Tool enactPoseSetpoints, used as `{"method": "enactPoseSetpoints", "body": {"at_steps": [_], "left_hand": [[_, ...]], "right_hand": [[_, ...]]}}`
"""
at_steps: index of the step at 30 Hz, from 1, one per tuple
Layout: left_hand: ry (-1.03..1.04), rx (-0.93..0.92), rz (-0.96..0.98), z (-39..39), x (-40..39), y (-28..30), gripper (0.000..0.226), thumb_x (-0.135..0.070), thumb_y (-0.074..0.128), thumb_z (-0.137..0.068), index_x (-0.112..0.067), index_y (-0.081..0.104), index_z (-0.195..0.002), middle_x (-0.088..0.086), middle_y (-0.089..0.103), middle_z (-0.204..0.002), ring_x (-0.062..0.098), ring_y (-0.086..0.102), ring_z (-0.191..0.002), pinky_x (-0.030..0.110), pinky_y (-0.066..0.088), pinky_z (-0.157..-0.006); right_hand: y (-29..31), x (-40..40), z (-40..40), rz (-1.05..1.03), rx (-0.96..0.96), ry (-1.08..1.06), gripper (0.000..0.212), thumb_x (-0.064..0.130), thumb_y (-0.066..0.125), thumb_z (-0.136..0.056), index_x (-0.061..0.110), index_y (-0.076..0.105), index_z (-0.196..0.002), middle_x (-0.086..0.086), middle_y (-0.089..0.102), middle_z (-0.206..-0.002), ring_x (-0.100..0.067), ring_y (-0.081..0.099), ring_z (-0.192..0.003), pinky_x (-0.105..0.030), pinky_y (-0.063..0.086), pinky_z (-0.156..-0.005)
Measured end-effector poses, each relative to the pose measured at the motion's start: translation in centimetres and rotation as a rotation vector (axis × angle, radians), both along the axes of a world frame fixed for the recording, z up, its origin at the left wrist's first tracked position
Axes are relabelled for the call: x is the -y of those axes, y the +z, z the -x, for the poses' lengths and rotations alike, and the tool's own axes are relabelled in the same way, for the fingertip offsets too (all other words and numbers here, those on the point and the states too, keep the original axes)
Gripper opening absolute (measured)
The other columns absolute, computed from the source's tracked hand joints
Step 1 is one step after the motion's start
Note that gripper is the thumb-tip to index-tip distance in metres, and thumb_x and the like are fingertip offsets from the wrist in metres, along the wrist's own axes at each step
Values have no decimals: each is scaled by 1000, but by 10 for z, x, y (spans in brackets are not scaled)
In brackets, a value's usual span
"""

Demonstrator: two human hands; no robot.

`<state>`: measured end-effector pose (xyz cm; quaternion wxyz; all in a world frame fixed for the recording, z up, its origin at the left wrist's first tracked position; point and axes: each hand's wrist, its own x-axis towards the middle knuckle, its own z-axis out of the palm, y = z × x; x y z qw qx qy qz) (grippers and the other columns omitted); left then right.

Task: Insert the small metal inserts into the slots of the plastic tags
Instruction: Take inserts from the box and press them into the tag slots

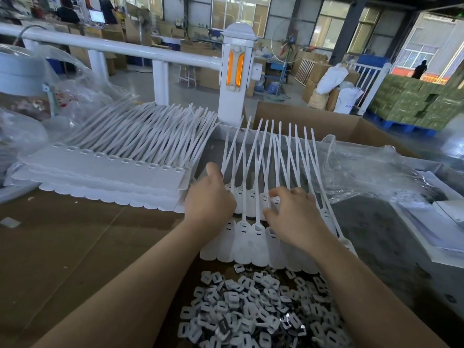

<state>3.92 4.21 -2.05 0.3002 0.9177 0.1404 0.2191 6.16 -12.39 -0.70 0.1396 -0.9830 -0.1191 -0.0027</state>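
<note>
Head view: the tags (247,237) lie in two overlapping rows at frame centre, straps pointing up-frame. The left hand (209,197) covers their left edge, fingers curled, grasp hidden. The right hand (292,213) rests on the upper row; fingertips obscured, grip indeterminate. The inserts (253,310) are heaped at lower centre, cut off by the bottom edge.

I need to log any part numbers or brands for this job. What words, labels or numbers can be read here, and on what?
None can be read.
White plastic tags: only slots, no print visible.
Metal inserts: no markings legible.
Monitor far back: screen too small and blurred.
White sack by the railing: a blue mark, too small to read.
Papers at the right: blurred.
</note>
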Motion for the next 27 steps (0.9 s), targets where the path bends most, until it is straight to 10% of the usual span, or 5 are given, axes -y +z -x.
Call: {"method": "enactPoseSetpoints", "body": {"at_steps": [11,17,27], "left_hand": [[-40,372,2,8,2,11,16,-3,46,-93,-8,45,-108,0,52,-97,21,47,-68,26,24,-50],[-71,460,3,11,-2,14,12,-3,46,-95,-6,46,-107,7,57,-92,27,54,-66,32,36,-56],[-82,597,48,12,-12,15,12,-3,50,-93,-8,47,-103,-2,48,-74,6,44,-51,20,29,-48]], "right_hand": [[12,14,-5,2,-46,-330,78,59,38,-99,15,11,-158,-23,16,-162,-50,16,-145,-63,19,-117],[18,37,-15,71,-86,-371,76,57,33,-101,10,12,-155,-19,51,-145,-46,39,-138,-59,26,-116],[31,42,-15,-130,91,-380,55,25,53,-97,6,29,-143,-19,46,-131,-39,57,-106,-47,51,-79]]}}
